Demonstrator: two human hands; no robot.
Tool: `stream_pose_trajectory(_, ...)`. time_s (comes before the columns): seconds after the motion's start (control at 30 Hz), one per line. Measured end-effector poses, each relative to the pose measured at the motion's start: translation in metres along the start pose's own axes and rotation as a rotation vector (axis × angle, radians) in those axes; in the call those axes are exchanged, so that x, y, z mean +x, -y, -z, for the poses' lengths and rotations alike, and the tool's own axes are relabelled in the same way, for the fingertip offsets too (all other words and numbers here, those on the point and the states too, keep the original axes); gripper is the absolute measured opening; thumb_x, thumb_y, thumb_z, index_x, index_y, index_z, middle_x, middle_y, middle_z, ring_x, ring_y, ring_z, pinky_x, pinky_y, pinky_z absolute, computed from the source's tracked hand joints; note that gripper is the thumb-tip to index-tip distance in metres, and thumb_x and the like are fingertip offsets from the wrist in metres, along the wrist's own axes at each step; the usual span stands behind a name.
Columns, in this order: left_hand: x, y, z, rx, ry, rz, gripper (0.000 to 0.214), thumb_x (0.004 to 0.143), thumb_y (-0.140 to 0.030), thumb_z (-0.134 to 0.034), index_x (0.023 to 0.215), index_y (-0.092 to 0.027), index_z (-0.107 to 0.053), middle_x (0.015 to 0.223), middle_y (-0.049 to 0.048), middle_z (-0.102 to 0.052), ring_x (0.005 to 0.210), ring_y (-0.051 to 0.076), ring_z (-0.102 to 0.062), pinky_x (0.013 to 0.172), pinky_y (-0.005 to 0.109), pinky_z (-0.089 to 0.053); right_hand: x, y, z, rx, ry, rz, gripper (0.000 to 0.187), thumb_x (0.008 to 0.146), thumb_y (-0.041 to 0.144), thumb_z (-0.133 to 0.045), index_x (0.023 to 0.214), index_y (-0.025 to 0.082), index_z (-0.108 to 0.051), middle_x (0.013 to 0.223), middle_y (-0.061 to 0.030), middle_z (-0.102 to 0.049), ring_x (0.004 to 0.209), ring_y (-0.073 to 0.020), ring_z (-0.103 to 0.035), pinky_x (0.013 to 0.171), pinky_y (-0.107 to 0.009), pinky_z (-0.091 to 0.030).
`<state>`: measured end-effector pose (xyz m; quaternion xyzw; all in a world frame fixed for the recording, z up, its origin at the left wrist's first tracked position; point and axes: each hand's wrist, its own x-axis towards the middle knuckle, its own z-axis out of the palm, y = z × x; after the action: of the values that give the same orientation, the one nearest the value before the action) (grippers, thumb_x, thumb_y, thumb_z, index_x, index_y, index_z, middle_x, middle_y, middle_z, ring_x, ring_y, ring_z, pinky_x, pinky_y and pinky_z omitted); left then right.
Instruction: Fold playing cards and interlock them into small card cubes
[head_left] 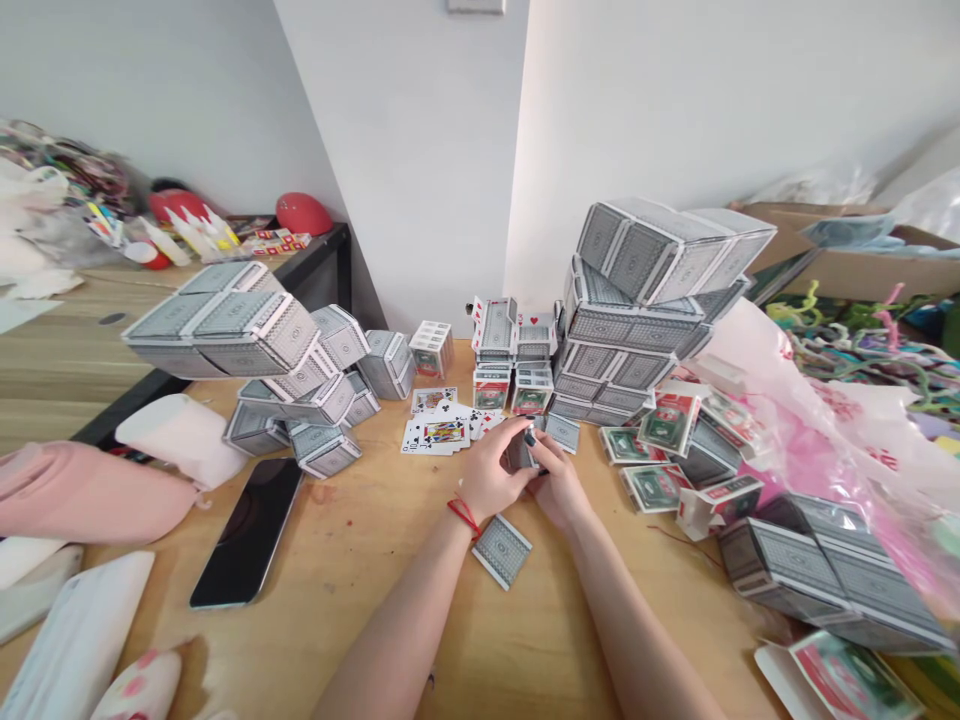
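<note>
Both your hands meet near the middle of the desk (360, 570), thumbs and fingers closed around some grey-backed cards (519, 455), so the held cards sit just above the wood, partly hidden by your fingers. Your left hand (486, 475), with a red string bracelet (465, 514) at the wrist, grips from one side; your right hand (559, 485) curls over from the other, dark polish showing on its nails. Between your forearms a grey patterned card (502, 552) lies flat, close to the bracelet. Just beyond your left hand, face-up cards (442, 433) overlap in a loose spread, and another grey-backed card (562, 432) lies past your right hand. A tall stack of grey blocks (630, 325) rises farther right, with red-and-green card boxes (654, 488) scattered beside it. To your left stand more stacked grey blocks (247, 325), with a black phone (247, 535) lying nearer you.
</note>
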<state>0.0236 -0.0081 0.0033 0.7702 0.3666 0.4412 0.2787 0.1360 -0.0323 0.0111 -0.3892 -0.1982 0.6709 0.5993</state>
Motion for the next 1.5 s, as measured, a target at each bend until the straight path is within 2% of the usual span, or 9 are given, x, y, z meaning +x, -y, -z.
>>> stream_pose_trajectory(0.33, 0.000, -0.001, 0.000, 0.001, 0.009, -0.005, 0.056, 0.063, -0.017, -0.063, 0.116, -0.023, -0.044, 0.118, 0.0061, -0.052, 0.110, 0.023, -0.048, 0.093, 0.041, -0.042, 0.003, -0.002, 0.004, 0.020, -0.041, -0.007, 0.031, 0.057, 0.028, -0.072, 0.084, 0.024, -0.057, 0.079, 0.0027, -0.062, 0.068, -0.0149, -0.058, 0.062, -0.027, -0.045)
stream_pose_trajectory(0.63, 0.000, -0.001, 0.001, -0.003, 0.008, 0.002, 0.057, 0.062, -0.014, -0.062, 0.116, -0.023, -0.044, 0.118, 0.0063, -0.052, 0.109, 0.023, -0.048, 0.092, 0.040, -0.042, 0.007, -0.007, 0.011, -0.010, -0.077, 0.016, 0.039, 0.053, 0.026, -0.073, 0.087, 0.027, -0.055, 0.078, 0.0034, -0.062, 0.065, -0.0156, -0.058, 0.058, -0.029, -0.046)
stream_pose_trajectory(0.87, -0.001, -0.002, 0.003, -0.062, 0.012, 0.057, 0.059, 0.061, -0.012, -0.060, 0.116, -0.023, -0.043, 0.118, 0.0066, -0.051, 0.107, 0.023, -0.049, 0.089, 0.039, -0.044, 0.005, -0.003, 0.007, 0.014, -0.021, -0.020, 0.033, 0.057, 0.031, -0.072, 0.085, 0.027, -0.054, 0.076, 0.0038, -0.063, 0.064, -0.0146, -0.058, 0.059, -0.028, -0.047)
stream_pose_trajectory(1.0, 0.000, -0.003, 0.004, -0.101, 0.015, 0.088, 0.057, 0.061, -0.011, -0.060, 0.114, -0.022, -0.045, 0.116, 0.0069, -0.051, 0.106, 0.023, -0.050, 0.087, 0.039, -0.045, 0.004, 0.000, 0.006, -0.011, 0.015, -0.032, 0.035, 0.056, 0.031, -0.073, 0.085, 0.026, -0.055, 0.078, 0.0034, -0.063, 0.067, -0.0149, -0.059, 0.063, -0.029, -0.047)
stream_pose_trajectory(1.17, 0.000, -0.002, 0.005, -0.145, 0.045, 0.114, 0.056, 0.061, -0.009, -0.061, 0.113, -0.022, -0.046, 0.118, 0.0072, -0.050, 0.108, 0.022, -0.049, 0.089, 0.039, -0.044, 0.004, 0.000, 0.008, -0.008, 0.027, -0.038, 0.037, 0.054, 0.030, -0.075, 0.084, 0.025, -0.055, 0.076, 0.0036, -0.063, 0.066, -0.0143, -0.059, 0.061, -0.028, -0.046)
stream_pose_trajectory(1.37, 0.002, -0.003, 0.004, -0.127, 0.055, 0.027, 0.057, 0.059, -0.008, -0.062, 0.112, -0.022, -0.048, 0.118, 0.0068, -0.050, 0.113, 0.024, -0.045, 0.094, 0.044, -0.039, 0.003, 0.000, 0.010, -0.006, -0.001, -0.046, 0.030, 0.056, 0.026, -0.071, 0.082, 0.023, -0.057, 0.075, 0.0022, -0.063, 0.064, -0.0147, -0.057, 0.054, -0.025, -0.043)
stream_pose_trajectory(1.5, 0.003, -0.006, 0.004, -0.134, 0.047, -0.011, 0.057, 0.058, -0.007, -0.062, 0.112, -0.022, -0.048, 0.119, 0.0067, -0.050, 0.114, 0.024, -0.043, 0.096, 0.045, -0.036, 0.002, 0.000, 0.009, 0.001, -0.016, -0.016, 0.032, 0.055, 0.024, -0.071, 0.084, 0.023, -0.057, 0.078, 0.0021, -0.063, 0.067, -0.0155, -0.058, 0.056, -0.026, -0.044)
